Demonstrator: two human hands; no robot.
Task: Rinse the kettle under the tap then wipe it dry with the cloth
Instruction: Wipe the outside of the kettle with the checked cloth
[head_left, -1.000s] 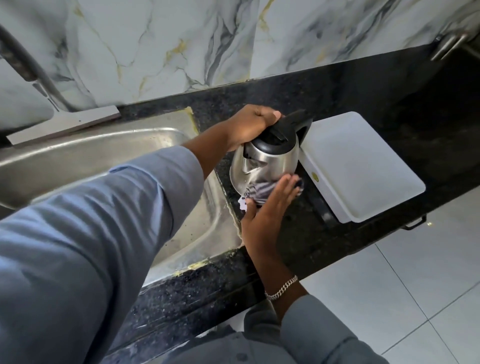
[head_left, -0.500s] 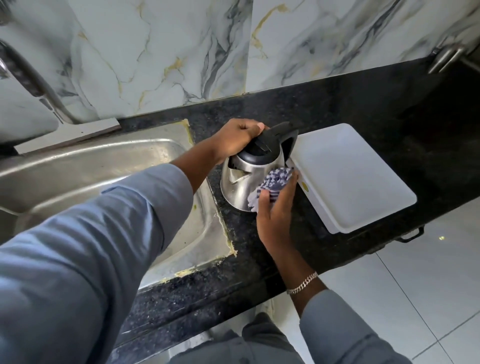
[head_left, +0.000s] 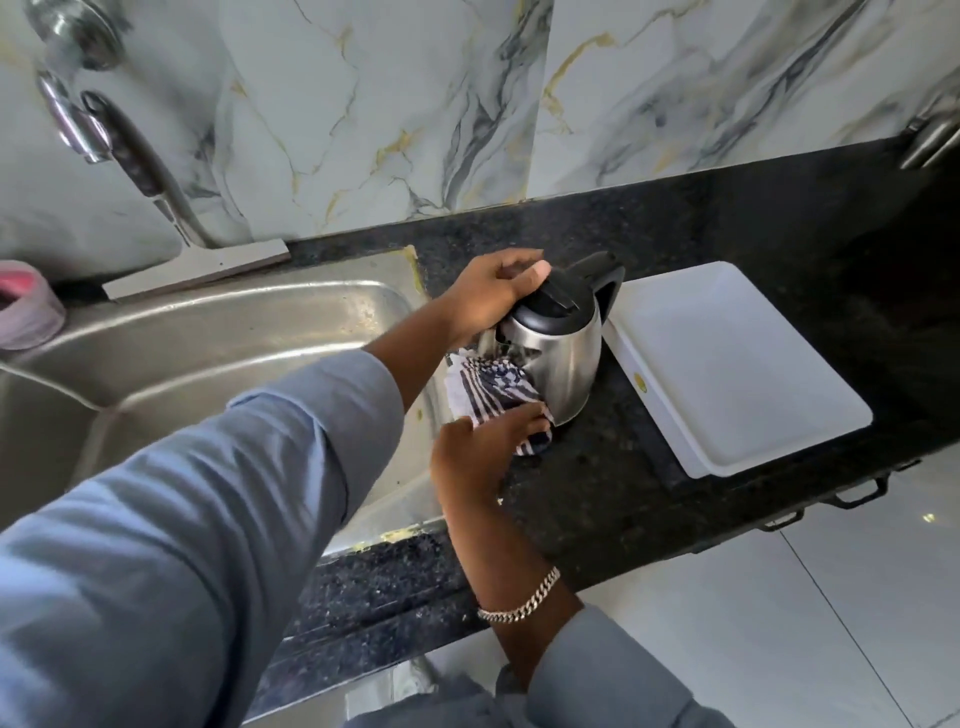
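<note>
A steel kettle (head_left: 566, 358) with a black lid and handle stands tilted on the black granite counter (head_left: 613, 478), between the sink and a white tray. My left hand (head_left: 493, 296) grips its lid and upper rim from the left. My right hand (head_left: 483, 452) presses a blue-and-white checked cloth (head_left: 491, 384) against the kettle's lower left side. The tap (head_left: 119, 140) comes out of the wall at the upper left, with no water seen running.
A steel sink (head_left: 208, 353) lies to the left of the kettle. The white tray (head_left: 727, 364) sits right beside the kettle's right side. A pink and grey object (head_left: 26, 312) rests at the far left. The counter's front edge drops to a white tiled floor (head_left: 779, 623).
My right hand has carried the cloth from the kettle's right side, by the handle, round to its lower left side. The left hand keeps its hold on the lid.
</note>
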